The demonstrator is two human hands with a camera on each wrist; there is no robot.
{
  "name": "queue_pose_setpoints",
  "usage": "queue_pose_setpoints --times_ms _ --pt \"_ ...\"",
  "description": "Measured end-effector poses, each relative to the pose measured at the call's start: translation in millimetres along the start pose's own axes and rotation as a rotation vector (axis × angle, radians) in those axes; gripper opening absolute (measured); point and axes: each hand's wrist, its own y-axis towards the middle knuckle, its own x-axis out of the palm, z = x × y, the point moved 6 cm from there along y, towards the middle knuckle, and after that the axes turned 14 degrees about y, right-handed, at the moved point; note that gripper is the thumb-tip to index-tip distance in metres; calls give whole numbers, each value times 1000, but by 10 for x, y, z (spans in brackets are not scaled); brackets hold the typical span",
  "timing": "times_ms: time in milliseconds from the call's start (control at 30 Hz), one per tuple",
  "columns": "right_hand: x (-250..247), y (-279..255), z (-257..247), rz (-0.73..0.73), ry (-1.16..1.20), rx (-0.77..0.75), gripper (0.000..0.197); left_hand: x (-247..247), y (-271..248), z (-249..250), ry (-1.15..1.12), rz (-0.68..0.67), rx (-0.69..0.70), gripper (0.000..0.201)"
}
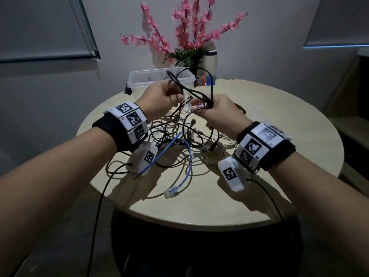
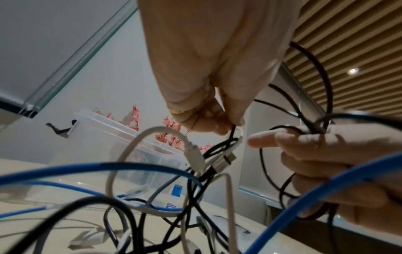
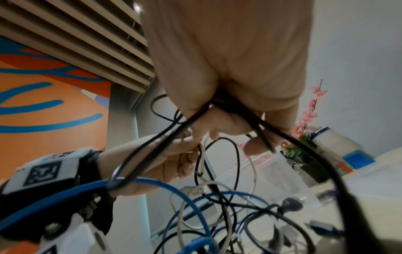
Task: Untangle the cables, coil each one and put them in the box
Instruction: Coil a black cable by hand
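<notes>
Round surface (image 1: 269, 120) carries tangled cables (image 1: 179, 140), box (image 1: 139, 76) at 12 o'clock. Right hand (image 1: 223, 114) grips black cable (image 1: 191, 90) loops; left hand (image 1: 159, 96) pinches strands.

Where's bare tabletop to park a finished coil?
Bare: the table's right side, right of the right hand, and the near edge in front of the blue cable's plug. Crowded: the centre, under the cable tangle, up to the clear box.
</notes>
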Motion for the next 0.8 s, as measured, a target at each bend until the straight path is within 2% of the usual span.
queue_pose_setpoints --times_ms 167,300,400,467,633,800 --pt "134 49 15 -32 56 -40 12 -61 -51 69 35 -31 73 6" --pt "161 92 41 -30 32 -19 9 -118 -89 96 26 -18 141 20" --pt "158 135 80 5 -23 8 14 -90 -113 91 -15 -35 140 21" --pt "161 148 103 6 -72 42 13 -119 -93 55 -35 11 120 24" --pt "189 138 128 -81 -171 113 24 -317 -3 -31 -304 154 63 27" --pt "204 136 119 -100 -220 116 19 -562 5 88 -400 318 155 19"
